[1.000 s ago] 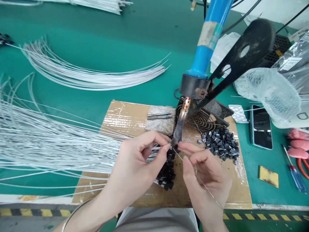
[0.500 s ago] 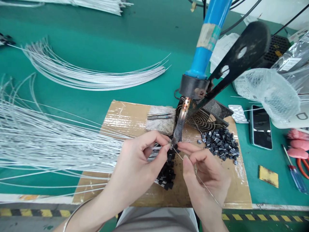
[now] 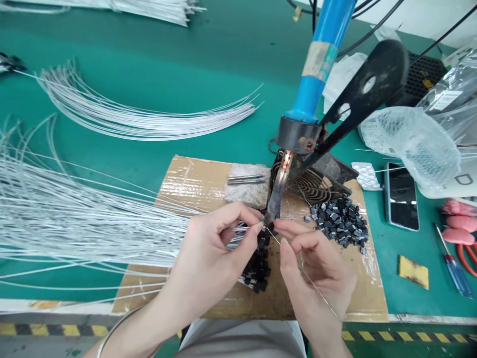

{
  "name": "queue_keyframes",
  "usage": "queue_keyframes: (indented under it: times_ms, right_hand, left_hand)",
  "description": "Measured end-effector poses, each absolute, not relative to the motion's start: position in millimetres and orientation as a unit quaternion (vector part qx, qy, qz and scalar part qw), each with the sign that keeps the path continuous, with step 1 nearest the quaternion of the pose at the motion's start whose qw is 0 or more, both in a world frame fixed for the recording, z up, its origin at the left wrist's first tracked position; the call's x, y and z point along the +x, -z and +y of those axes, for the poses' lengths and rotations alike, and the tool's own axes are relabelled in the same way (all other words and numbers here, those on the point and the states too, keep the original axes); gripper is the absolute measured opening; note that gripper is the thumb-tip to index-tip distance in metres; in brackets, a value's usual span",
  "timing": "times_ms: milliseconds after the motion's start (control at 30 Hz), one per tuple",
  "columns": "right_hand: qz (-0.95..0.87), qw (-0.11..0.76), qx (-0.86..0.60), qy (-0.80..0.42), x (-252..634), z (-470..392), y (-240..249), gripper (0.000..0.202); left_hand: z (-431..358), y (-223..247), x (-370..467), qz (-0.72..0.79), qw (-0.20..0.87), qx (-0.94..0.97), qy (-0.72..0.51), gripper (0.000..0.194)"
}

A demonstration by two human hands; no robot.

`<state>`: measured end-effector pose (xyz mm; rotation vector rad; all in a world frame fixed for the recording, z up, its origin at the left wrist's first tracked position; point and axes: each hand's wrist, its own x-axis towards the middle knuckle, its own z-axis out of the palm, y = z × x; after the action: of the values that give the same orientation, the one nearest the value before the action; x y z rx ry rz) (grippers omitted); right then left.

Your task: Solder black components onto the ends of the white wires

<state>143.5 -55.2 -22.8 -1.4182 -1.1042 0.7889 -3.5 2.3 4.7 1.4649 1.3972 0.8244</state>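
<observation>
Under the tip of a blue-handled soldering iron, held in a black metal stand, both my hands meet. My left hand is closed, thumb and forefinger pinching the end of a white wire right by the tip. Between the fingers of my right hand runs a thin strand of solder wire, its end reaching the same spot. The joint itself is too small to make out. Many white wires fan out leftward, and black connectors cluster beneath my hands.
A cardboard sheet covers the work spot. On it lie a pile of small black parts and a fibrous pad. Beyond it are another wire bundle, a phone, a yellow sponge and a screwdriver.
My hands keep almost the same pose at the iron's tip. The right thumb has shifted slightly left along the solder wire. The whole view has moved a little.
</observation>
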Motion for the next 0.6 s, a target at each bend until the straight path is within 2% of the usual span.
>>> queue_keyframes:
  times_ms: [600]
  right_hand:
    - [-0.471, 0.553, -0.604, -0.328, 143.8, -54.9, 22.3, 0.019]
  left_hand:
    - [1.9, -6.6, -3.7, 0.567, 0.461, 0.599, -0.329, 0.016]
